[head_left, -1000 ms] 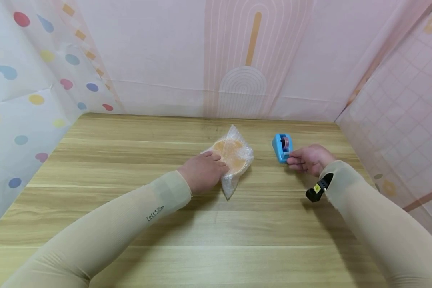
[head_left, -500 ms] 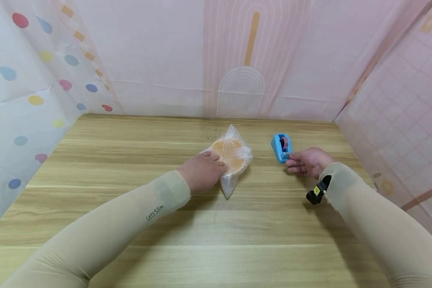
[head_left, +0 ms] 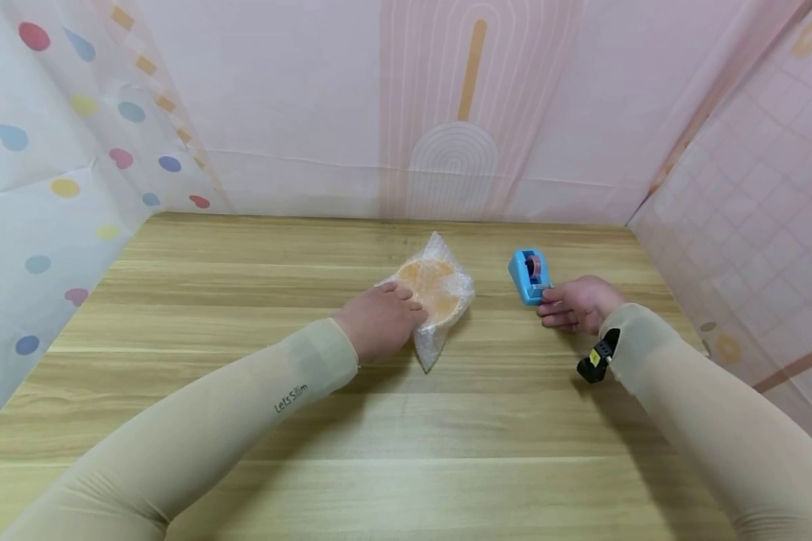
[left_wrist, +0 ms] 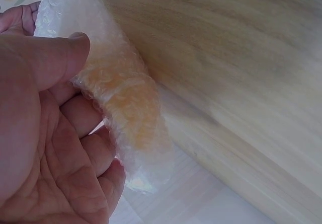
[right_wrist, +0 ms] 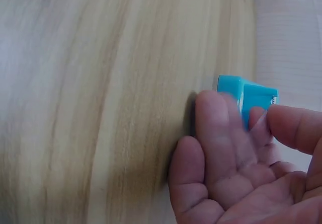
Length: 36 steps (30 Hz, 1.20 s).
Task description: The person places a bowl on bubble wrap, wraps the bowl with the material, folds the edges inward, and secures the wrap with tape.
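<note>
A package (head_left: 446,289) in clear bubble wrap, with something round and orange inside, lies mid-table in the head view. My left hand (head_left: 382,323) holds its left edge, the thumb on one face and the fingers curled along the other, as the left wrist view shows of the bubble-wrapped package (left_wrist: 133,100). To the right stands a blue tape dispenser (head_left: 519,272) with a small pinkish roll of tape (head_left: 534,267). Thumb and forefinger of my right hand (head_left: 585,302) pinch the tape's end by the cutter; the other fingers extend beside the dispenser (right_wrist: 230,84).
The wood-grain table (head_left: 446,428) reaches back to a pink patterned wall sheet (head_left: 298,113). Another sheet with coloured dots (head_left: 47,225) hangs on the left, and a grid-patterned one (head_left: 771,203) on the right. A black camera mount (head_left: 597,361) sits at the right wrist.
Both hands stay almost in place, and the package and dispenser lie as before. The lower fingers of my right hand have spread slightly apart.
</note>
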Motion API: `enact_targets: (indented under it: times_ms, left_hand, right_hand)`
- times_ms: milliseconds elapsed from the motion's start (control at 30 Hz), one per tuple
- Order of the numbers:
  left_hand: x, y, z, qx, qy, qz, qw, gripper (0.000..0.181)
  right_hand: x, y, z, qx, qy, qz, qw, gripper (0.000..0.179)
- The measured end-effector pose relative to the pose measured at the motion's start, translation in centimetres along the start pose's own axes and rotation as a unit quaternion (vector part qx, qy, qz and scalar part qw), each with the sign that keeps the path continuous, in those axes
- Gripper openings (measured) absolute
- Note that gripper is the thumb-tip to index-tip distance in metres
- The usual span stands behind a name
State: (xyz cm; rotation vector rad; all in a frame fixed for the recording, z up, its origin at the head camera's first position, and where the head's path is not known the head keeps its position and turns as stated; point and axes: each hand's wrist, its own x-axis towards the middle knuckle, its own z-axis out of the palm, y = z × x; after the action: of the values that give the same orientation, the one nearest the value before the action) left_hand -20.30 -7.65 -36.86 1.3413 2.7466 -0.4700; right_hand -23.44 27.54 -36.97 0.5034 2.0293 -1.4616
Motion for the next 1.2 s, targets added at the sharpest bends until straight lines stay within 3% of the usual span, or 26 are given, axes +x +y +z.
enact_targets:
  times_ms: [167, 500, 1067, 1200]
  left_hand:
    - [-0.1, 0.0, 0.0, 0.001, 0.01, 0.002, 0.9999, 0.034]
    - [0.0, -0.1, 0.1, -0.013, -0.003, -0.003, 0.9999, 0.037]
    - [-0.2, -0.3, 0.1, -0.016, 0.002, -0.003, 0.9999, 0.039]
    - [-0.2, -0.3, 0.2, -0.012, 0.007, 0.001, 0.9999, 0.039]
  right_hand:
    - [0.2, 0.0, 0.2, -0.025, 0.018, -0.007, 0.9995, 0.027]
    - [0.1, 0.1, 0.6, -0.061, 0.061, -0.021, 0.9961, 0.032]
    - [0.2, -0.1, 1.0, -0.102, 0.088, -0.041, 0.9901, 0.029]
    - [0.3, 0.1, 1.1, -0.105, 0.08, -0.03, 0.9907, 0.027]
